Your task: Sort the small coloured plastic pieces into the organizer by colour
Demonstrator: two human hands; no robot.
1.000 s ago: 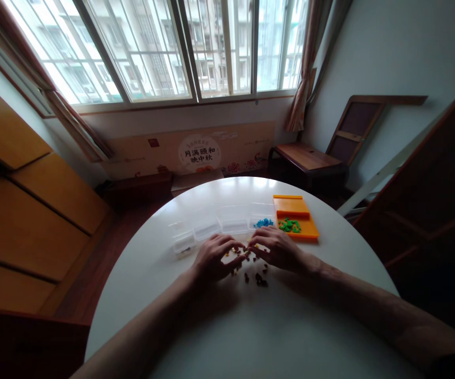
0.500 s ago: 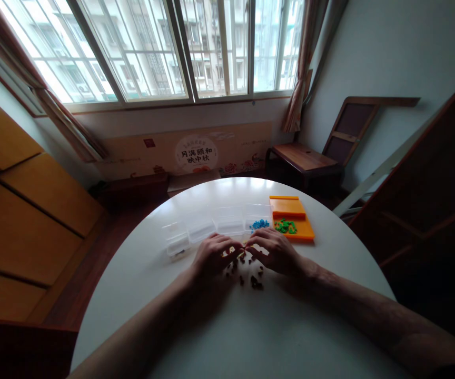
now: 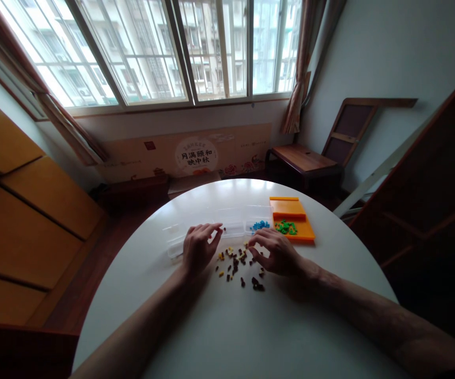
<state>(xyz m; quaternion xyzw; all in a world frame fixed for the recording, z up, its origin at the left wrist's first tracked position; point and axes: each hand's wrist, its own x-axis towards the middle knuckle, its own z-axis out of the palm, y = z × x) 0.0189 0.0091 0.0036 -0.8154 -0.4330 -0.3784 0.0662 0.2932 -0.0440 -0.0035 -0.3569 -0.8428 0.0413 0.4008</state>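
Observation:
My left hand (image 3: 200,246) hovers over the clear compartment box (image 3: 233,227), its thumb and index finger nearly together. A tiny dark red-brown brick (image 3: 224,229) shows at those fingertips. My right hand (image 3: 274,252) rests on the table at the right edge of a loose pile, its fingers curved and the thumb a little apart. I see nothing between them. Small brown bricks (image 3: 235,261) and yellow bricks (image 3: 221,273) lie scattered between both hands. A few brown ones (image 3: 257,284) sit nearer to me.
Blue bricks (image 3: 259,226) fill the box's right compartment. An orange tray (image 3: 288,206) with green bricks (image 3: 286,227) stands beside it on the round white table (image 3: 211,331). Beyond the table are a wooden chair (image 3: 306,157) and a window.
My left hand has moved left and away from the right hand, from the pile to above the clear box. More of the pile now shows. My right hand has barely moved.

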